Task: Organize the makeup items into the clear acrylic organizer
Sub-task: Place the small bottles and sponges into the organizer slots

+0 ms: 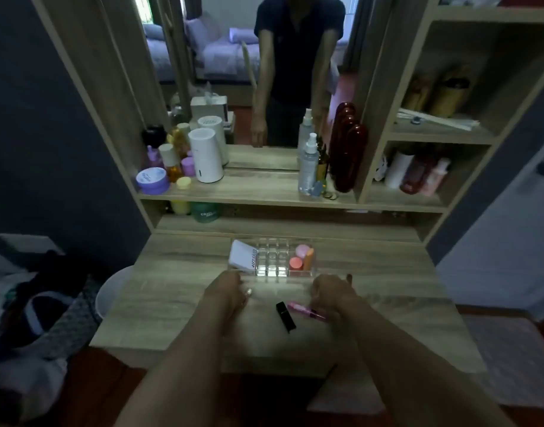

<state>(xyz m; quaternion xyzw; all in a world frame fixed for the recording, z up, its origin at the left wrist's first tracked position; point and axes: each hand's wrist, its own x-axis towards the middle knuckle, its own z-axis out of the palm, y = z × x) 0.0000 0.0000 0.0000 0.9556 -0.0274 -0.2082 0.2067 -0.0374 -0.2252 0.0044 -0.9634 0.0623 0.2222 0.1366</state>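
Two hands, left hand point(227, 291), right hand point(332, 292), near clear organizer point(272, 257), black lipstick point(285, 316)

The surface point(178, 285) looks like pale matt wood with a streaked grain. The organizer point(272, 257) is clear, glossy plastic that catches light. A black tube point(285, 316) looks smooth and satiny; the pink tube point(304, 310) beside it is shiny plastic.

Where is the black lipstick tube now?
In the head view, the black lipstick tube lies on the wooden table, between the two hands, just left of the pink tube and in front of the clear organizer.
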